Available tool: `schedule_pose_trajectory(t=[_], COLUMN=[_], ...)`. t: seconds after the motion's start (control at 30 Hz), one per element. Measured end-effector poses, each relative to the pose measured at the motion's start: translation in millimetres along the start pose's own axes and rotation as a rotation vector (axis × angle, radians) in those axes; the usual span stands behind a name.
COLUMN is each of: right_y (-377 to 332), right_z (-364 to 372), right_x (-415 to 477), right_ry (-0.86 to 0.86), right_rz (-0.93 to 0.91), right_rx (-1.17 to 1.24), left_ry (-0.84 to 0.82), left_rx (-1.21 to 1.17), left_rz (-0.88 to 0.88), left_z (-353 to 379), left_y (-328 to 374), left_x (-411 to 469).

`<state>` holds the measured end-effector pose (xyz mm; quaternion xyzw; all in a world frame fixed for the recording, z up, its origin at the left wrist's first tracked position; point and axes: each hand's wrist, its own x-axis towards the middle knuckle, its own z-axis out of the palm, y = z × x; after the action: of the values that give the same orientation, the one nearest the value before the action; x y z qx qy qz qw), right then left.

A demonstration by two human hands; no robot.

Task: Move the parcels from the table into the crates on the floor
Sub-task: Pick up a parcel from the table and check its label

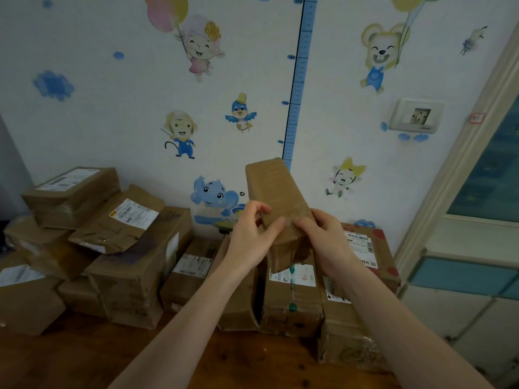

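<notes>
Brown cardboard parcel (276, 189) slants up and away from me, near end gripped by my left hand (252, 233) and right hand (323, 238).

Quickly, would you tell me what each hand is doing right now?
Left hand: grips the raised brown parcel.
Right hand: grips the same parcel.
</notes>
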<state>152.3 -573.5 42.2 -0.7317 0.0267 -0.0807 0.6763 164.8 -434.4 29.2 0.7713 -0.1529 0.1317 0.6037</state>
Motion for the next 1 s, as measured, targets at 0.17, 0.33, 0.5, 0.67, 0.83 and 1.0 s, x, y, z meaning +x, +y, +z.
schedule_pose_trajectory(t=[0.17,0.33,0.5,0.67,0.83,1.0], right_y=[1,4,4,3,4,2], right_z=[0,0,2,0,-2,-8], right_x=[0,0,-1,-1,-2,0], right_ry=[0.013,0.039,0.017,-0.003,-0.053,-0.078], right_rz=[0.004,0.038,0.015,-0.040,-0.040,-0.092], right_rx=[-0.008,-0.012,-0.058,-0.092,-0.129,-0.142], left_ry=[-0.014,0.020,-0.081,-0.060,-0.002,-0.059], left_rx=[-0.056,-0.110,0.011,0.041,0.015,0.075], left_rz=[-0.059,-0.091,-0.068,-0.054,-0.111,-0.091], left_z=[-1,-5,-7,-6,-12,-17], left_y=[-4,0,-5,-6,-5,-7], left_x=[2,2,1,2,13,19])
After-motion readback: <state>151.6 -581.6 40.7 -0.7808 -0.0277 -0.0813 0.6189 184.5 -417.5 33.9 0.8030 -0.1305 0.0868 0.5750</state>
